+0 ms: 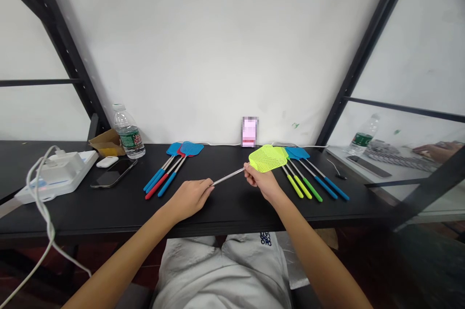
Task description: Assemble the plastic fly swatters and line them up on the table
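Observation:
Both my hands hold one yellow-green fly swatter [268, 158] above the black table. My left hand [192, 198] is closed around its handle end, hiding the grip; a bare metal shaft runs from there to the right. Where the shaft meets the mesh head, my right hand [259, 178] pinches it between thumb and fingers. To the left lies a fanned group of fly swatters with blue and red handles [157, 186]. Beyond my right hand another fanned group shows yellow, green [313, 190] and blue handles [326, 187], their heads partly covered by the held one.
A phone [249, 131] with a blurred screen stands against the wall. On the left are a water bottle [129, 133], a dark phone [114, 173], a white earbud case [107, 162], a small cardboard box [107, 143] and a power strip [82, 166] with cables. A short black-tipped cable [340, 177] lies right.

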`<state>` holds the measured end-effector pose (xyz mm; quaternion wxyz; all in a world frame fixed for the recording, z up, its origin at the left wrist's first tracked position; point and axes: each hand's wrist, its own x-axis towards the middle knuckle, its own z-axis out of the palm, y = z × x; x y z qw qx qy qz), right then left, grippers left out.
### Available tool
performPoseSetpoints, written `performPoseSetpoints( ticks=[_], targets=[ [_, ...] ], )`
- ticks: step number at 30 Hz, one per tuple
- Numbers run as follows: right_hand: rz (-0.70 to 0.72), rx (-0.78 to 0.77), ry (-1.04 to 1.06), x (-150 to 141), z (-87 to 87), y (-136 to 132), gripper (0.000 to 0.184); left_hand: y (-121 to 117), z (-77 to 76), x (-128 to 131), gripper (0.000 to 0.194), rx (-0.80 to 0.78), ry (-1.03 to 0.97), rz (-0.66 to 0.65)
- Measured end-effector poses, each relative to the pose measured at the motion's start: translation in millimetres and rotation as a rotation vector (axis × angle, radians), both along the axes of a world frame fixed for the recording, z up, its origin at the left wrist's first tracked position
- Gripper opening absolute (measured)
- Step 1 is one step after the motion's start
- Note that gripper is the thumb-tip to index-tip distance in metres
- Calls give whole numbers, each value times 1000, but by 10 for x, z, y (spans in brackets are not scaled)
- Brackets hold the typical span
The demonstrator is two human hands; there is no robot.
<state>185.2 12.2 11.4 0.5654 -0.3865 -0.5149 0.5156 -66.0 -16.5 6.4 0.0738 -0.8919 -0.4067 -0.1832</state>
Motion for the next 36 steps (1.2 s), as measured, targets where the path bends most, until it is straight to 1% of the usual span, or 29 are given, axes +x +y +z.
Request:
performPoseSetpoints(
  ticks=[10,13,18,21,25,29,33,36],
  targets=[
    [-23,15,18,12,6,12,36,2,17,8,27,-42,-18,6],
    [-88,12,81,51,13,46,34,7,17,-11,27,-53,-32,22],
    [-247,-24,212,194,9,152,29,40,8,-60,26,-73,-65,60],
    [-289,-66,232,250,-8,196,26,57,-1,-76,23,-74,-83,115],
    [-252,-106,229,225,-8,189,26,83,-29,-93,14,-30,-81,177],
    [-229,-137,243,193,18,159,31,126,-74,-117,9,38,-79,203],
    [-181,-154,255,205,32,150,37,123,-55,-110,13,74,-136,170],
    [-79,-158,240,186,53,115,40,51,21,-62,20,45,-265,102]
  ],
)
